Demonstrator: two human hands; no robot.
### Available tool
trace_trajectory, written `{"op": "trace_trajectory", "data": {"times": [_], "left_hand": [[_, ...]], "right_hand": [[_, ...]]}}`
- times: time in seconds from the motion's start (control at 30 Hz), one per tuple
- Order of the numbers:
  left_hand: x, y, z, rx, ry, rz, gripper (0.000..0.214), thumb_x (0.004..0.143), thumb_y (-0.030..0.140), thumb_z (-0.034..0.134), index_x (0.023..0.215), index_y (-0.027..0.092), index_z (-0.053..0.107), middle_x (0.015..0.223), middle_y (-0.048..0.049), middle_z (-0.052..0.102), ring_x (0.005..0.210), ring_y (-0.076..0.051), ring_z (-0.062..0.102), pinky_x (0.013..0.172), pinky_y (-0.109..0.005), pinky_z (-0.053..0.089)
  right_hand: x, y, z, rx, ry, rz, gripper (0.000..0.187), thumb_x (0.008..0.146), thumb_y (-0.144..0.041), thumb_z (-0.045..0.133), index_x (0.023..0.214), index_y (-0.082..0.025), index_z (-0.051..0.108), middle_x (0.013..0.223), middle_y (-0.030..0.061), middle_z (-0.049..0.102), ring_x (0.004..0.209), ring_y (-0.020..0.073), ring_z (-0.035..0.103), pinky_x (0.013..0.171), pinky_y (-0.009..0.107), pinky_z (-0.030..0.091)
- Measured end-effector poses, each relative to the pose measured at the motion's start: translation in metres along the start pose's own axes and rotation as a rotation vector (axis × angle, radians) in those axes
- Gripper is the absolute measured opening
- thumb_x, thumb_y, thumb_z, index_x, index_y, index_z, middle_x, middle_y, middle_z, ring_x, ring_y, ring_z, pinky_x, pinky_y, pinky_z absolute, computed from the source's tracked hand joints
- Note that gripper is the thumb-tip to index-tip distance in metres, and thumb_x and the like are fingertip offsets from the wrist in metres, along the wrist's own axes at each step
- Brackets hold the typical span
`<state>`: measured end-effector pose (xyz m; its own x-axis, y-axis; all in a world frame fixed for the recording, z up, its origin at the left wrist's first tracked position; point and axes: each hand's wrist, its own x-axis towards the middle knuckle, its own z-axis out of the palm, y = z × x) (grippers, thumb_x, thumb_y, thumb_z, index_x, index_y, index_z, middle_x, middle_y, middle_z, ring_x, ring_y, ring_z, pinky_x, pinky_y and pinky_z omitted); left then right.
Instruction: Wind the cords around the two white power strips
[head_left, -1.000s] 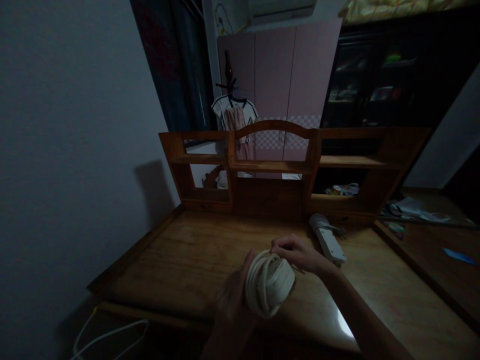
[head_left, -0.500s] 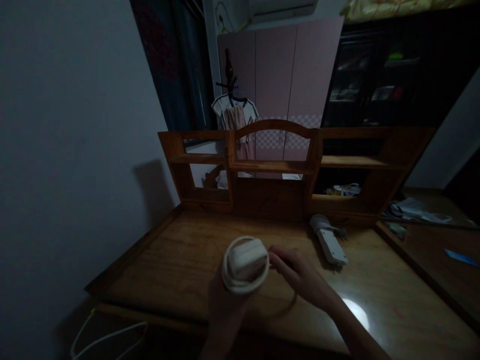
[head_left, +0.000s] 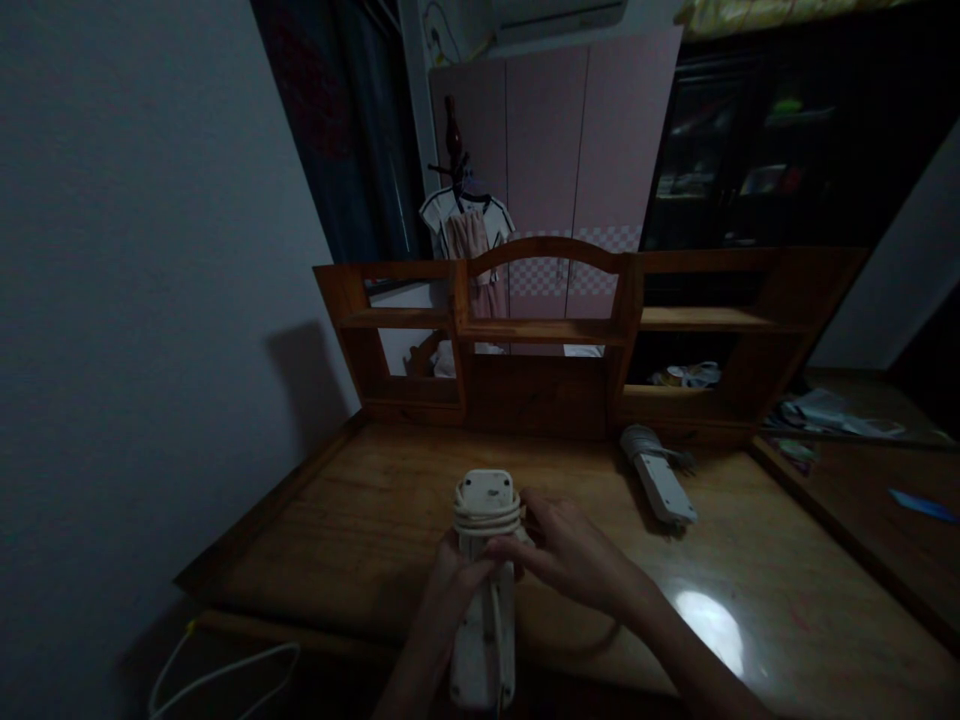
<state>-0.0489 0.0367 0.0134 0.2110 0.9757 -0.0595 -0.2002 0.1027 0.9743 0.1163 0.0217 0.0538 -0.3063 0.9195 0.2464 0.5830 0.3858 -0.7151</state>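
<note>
I hold a white power strip [head_left: 484,620] upright over the near edge of the wooden desk [head_left: 360,520], its cord [head_left: 487,518] wound in loops round its far end. My left hand [head_left: 450,585] grips the strip's body from the left. My right hand [head_left: 562,550] is closed on the wound cord at the strip's right side, fingers pressed against the loops.
A second white power strip with coiled cord [head_left: 658,480] lies on the desk at the right. A wooden shelf unit [head_left: 547,330] stands at the desk's back. A white cable [head_left: 217,670] loops on the floor at lower left. Papers [head_left: 825,410] lie far right.
The strip has turned from showing its coiled end to lying lengthwise toward me, and both hands have closed in on it. My right hand moved left onto the cord.
</note>
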Motion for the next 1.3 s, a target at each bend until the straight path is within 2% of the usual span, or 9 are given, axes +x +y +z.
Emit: {"op": "trace_trajectory", "data": {"times": [0.13,0.23,0.37,0.5,0.63,0.7,0.87,1.0,1.3], "left_hand": [[0.002,-0.007,-0.004,0.151,-0.011,0.045,0.042,0.063,0.022,0.069,0.103,0.01,0.065,0.092,-0.0093,0.072,0.082,-0.024,0.068,0.067,-0.027,0.052],[0.003,-0.009,-0.004,0.222,-0.063,0.008,0.044,0.065,0.02,0.066,0.107,0.007,0.062,0.09,-0.0108,0.073,0.078,-0.024,0.068,0.064,-0.028,0.051],[0.001,-0.007,0.001,0.171,-0.09,0.032,0.041,0.067,0.022,0.069,0.106,0.01,0.063,0.096,-0.0112,0.072,0.086,-0.026,0.067,0.07,-0.028,0.051],[-0.009,-0.003,0.006,-0.076,-0.127,-0.032,0.046,0.071,0.03,0.071,0.112,0.012,0.061,0.099,-0.0118,0.071,0.089,-0.027,0.067,0.076,-0.032,0.051],[-0.015,0.0,0.011,-0.521,-0.186,-0.256,0.053,0.085,0.05,0.052,0.119,0.011,0.06,0.108,-0.0156,0.069,0.093,-0.029,0.067,0.082,-0.04,0.051],[-0.014,0.0,0.012,-0.629,-0.213,-0.328,0.057,0.086,0.056,0.045,0.118,0.012,0.061,0.106,-0.0153,0.069,0.09,-0.028,0.067,0.08,-0.04,0.051],[-0.01,0.002,0.018,-0.527,-0.224,-0.442,0.076,0.076,0.075,0.043,0.099,0.008,0.069,0.076,-0.0152,0.072,0.064,-0.025,0.067,0.058,-0.033,0.051],[-0.01,0.009,0.024,-0.476,-0.207,-0.442,0.084,0.068,0.081,0.044,0.102,0.008,0.068,0.078,-0.0166,0.072,0.072,-0.03,0.068,0.063,-0.037,0.052],[-0.01,0.019,0.024,-0.423,-0.174,-0.408,0.08,0.069,0.077,0.049,0.106,0.009,0.067,0.081,-0.0155,0.072,0.079,-0.031,0.068,0.067,-0.039,0.053]], "right_hand": [[0.003,0.004,0.005,0.031,0.03,0.045,0.035,0.083,-0.051,0.059,0.098,-0.02,0.06,0.088,0.0045,0.068,0.075,0.0182,0.062,0.058,0.023,0.038],[0.001,0.006,0.007,0.025,0.061,0.06,0.037,0.085,-0.054,0.055,0.097,-0.02,0.061,0.085,0.0044,0.067,0.073,0.018,0.061,0.058,0.023,0.037],[-0.002,0.008,0.009,0.013,0.13,0.085,0.038,0.084,-0.056,0.056,0.094,-0.019,0.061,0.076,0.0025,0.066,0.065,0.0158,0.058,0.056,0.024,0.036],[-0.003,0.012,0.01,0.056,0.205,0.107,0.039,0.082,-0.056,0.057,0.085,-0.018,0.06,0.069,0.0004,0.061,0.059,0.0133,0.054,0.052,0.023,0.034],[-0.004,0.015,0.01,0.133,0.252,0.122,0.039,0.081,-0.056,0.058,0.088,-0.018,0.059,0.071,-0.0003,0.06,0.058,0.0125,0.053,0.049,0.022,0.033],[-0.005,0.015,0.009,0.129,0.263,0.13,0.039,0.081,-0.056,0.059,0.091,-0.018,0.06,0.068,-0.0011,0.058,0.055,0.0119,0.05,0.047,0.022,0.031],[-0.007,0.011,0.006,0.121,0.296,0.107,0.037,0.079,-0.054,0.062,0.089,-0.018,0.061,0.071,0.0003,0.062,0.059,0.0134,0.053,0.05,0.023,0.036],[-0.009,0.008,0.006,0.231,0.275,0.103,0.037,0.082,-0.052,0.059,0.097,-0.018,0.061,0.089,0.0048,0.067,0.075,0.0179,0.062,0.063,0.025,0.046],[-0.012,0.012,0.006,0.118,0.294,0.117,0.039,0.083,-0.054,0.057,0.096,-0.018,0.062,0.08,0.004,0.066,0.07,0.0175,0.06,0.065,0.027,0.045]]}}
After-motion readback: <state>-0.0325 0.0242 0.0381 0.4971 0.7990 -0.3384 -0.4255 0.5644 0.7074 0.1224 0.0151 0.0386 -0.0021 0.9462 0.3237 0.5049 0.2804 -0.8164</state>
